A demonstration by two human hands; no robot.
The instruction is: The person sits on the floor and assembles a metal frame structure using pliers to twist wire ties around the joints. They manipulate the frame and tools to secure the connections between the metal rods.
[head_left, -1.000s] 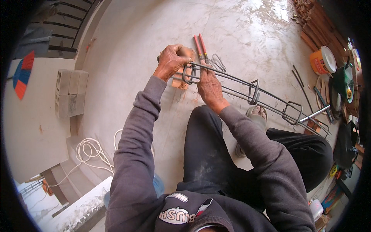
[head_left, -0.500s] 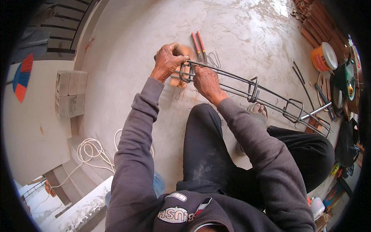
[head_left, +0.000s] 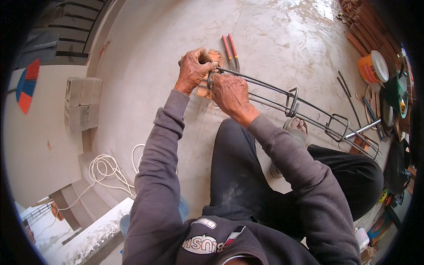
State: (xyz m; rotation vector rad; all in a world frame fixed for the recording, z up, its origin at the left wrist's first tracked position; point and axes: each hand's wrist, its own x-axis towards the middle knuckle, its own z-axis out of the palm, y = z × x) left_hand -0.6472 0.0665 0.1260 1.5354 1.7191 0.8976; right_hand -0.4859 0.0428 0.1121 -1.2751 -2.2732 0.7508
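Note:
A long rebar cage (head_left: pixel 293 105) of dark bars and bent stirrups slopes from my hands down to the right. My left hand (head_left: pixel 192 73) is closed at the cage's far-left end, its thumb and forefinger pinched at the upper bar beside the end stirrup. Just right of it, my right hand (head_left: pixel 232 93) has its fingers curled in against the same stirrup; what its fingertips grip is hidden. Under this end lies an orange brick (head_left: pixel 204 92), partly covered by my hands. Beyond the bars, red-handled pliers (head_left: pixel 231 49) rest on the floor.
Another brick (head_left: pixel 360 143) is beneath the cage's right end. Loose bars (head_left: pixel 344 85), an orange-and-white bucket (head_left: pixel 372 67) and stacked wooden strips (head_left: pixel 366 33) are at the right. Grey blocks (head_left: pixel 79 104) and a coiled white cable (head_left: pixel 104 170) are at the left.
My right hand has shifted left along the cage toward the end stirrup, its fingers now close to my left hand. Thin wire loops seen near the pliers earlier are no longer visible.

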